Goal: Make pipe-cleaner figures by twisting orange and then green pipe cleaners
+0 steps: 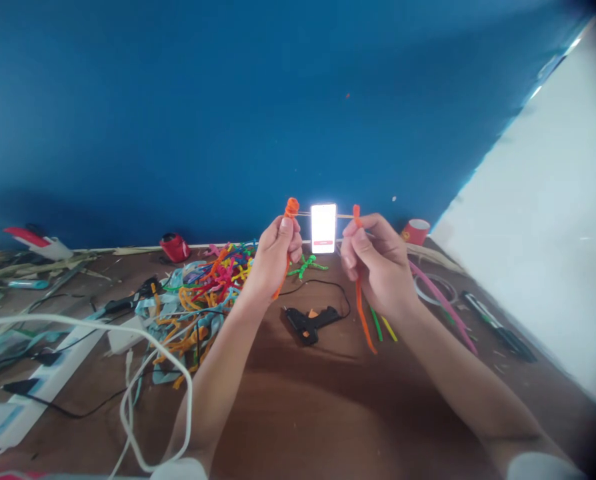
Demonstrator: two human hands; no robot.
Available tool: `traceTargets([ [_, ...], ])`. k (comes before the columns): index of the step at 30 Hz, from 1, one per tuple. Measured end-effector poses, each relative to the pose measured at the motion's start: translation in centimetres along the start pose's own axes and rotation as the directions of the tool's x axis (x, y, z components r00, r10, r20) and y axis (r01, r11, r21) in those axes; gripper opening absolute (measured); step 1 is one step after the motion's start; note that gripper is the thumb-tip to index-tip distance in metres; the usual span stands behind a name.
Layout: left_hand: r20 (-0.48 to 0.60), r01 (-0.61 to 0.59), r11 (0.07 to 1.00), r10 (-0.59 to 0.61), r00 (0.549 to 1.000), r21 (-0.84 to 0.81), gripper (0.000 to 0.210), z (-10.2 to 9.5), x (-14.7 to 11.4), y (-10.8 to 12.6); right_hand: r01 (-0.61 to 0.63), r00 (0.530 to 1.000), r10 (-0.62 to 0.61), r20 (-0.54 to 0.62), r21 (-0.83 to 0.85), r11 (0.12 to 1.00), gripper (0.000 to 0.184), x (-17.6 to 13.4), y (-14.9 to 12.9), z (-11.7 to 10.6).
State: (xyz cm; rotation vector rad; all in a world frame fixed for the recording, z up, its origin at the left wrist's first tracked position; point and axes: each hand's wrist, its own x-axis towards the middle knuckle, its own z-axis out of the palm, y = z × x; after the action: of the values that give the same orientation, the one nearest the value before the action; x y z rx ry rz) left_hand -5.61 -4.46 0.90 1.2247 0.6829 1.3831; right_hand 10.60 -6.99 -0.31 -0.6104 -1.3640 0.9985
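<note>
My left hand is closed on an orange pipe cleaner, its wound top standing above my thumb and a tail hanging below. Another orange pipe cleaner is pinched in my right hand, with a short bent end above the fingers and a long end hanging down. Thin pale strands run between the two hands, passing level with a bright phone propped against the wall; what they are made of I cannot tell. Below the hands lies a black glue gun. A green pipe-cleaner figure sits before the phone.
A pile of coloured pipe-cleaner pieces lies left of my left arm. Further left are a white power strip and a looping white cable. Right of my right hand are a tape roll, a pink strip and a cutter knife.
</note>
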Motion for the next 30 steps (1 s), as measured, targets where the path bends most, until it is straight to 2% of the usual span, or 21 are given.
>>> traceTargets([
  [3, -0.031, 0.003, 1.000, -0.003, 1.000, -0.008, 0.033, -0.2, 0.1, -0.2, 0.023, 1.000, -0.024, 0.011, 0.047, 0.999, 0.013, -0.4, -0.3, 0.4],
  [7, -0.128, -0.022, 0.994, 0.008, 0.992, -0.110, 0.033, -1.2, 0.8, -0.4, 0.094, 0.995, -0.094, -0.025, -0.019, 0.995, 0.017, -1.2, -1.2, 0.3],
  [9, -0.119, 0.006, 0.986, -0.026, 0.993, -0.164, 0.030, -1.7, 1.1, -0.4, 0.121, 0.993, -0.122, -0.005, -0.032, 0.992, 0.017, -1.6, -1.7, 0.1],
  [11, -0.059, 0.045, 0.985, -0.055, 0.997, -0.167, 0.028, -1.9, 1.2, -0.2, 0.114, 0.992, -0.113, 0.050, -0.016, 0.993, 0.013, -1.7, -2.0, 0.1],
  [15, 0.049, 0.073, 0.997, -0.071, 0.996, -0.035, 0.031, -1.1, 0.5, 0.2, 0.011, 0.993, -0.006, 0.119, -0.035, 0.999, 0.013, -1.4, -1.9, 0.4],
  [19, 0.115, 0.061, 0.995, -0.070, 0.991, 0.077, 0.030, -0.2, -0.3, 0.6, -0.055, 0.993, 0.064, 0.099, -0.093, 0.994, 0.017, -0.9, -1.6, 0.6],
  [25, 0.175, 0.071, 0.981, -0.103, 0.979, 0.181, 0.027, 0.0, -0.5, 0.9, -0.036, 0.999, 0.044, 0.021, -0.287, 0.957, 0.024, -0.5, -1.6, 0.1],
  [30, 0.201, 0.045, 0.943, -0.116, 0.973, 0.330, 0.020, 0.0, -0.8, 0.7, 0.016, 1.000, -0.012, 0.011, -0.417, 0.909, 0.023, -0.2, -1.2, -0.2],
])
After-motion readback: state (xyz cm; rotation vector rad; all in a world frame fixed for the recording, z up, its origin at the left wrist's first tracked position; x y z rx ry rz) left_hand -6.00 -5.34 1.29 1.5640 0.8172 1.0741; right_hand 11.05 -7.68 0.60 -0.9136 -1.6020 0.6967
